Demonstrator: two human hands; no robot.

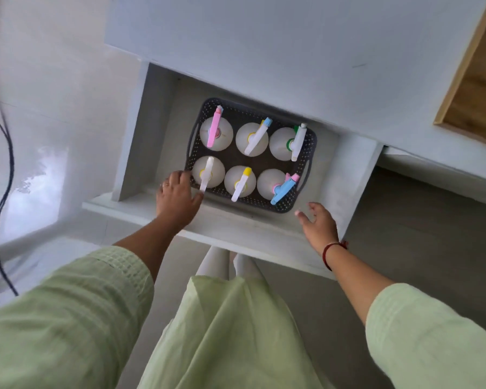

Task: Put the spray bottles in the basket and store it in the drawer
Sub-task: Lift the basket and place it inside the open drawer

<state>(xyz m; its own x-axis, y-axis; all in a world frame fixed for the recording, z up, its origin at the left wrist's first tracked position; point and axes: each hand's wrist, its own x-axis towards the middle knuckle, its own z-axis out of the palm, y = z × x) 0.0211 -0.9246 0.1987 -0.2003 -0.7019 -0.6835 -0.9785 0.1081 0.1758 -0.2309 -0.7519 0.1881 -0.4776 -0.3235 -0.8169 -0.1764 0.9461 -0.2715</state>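
Observation:
A dark perforated basket (303, 167) sits inside the open white drawer (236, 228). Several white spray bottles stand upright in it in two rows, among them one with a pink nozzle (215, 130) at the back left and one with a blue nozzle (284, 188) at the front right. My left hand (176, 199) rests at the basket's near left corner, fingers against its rim, thumb near a white nozzle (206, 175). My right hand (319, 226) hovers over the drawer's front edge, just right of the basket, fingers spread and holding nothing.
The white cabinet top (292, 51) overhangs the drawer's back. A wooden-framed opening (477, 88) lies at the upper right. A dark cable (3, 164) hangs along the left wall. My green garment and legs are directly below the drawer front.

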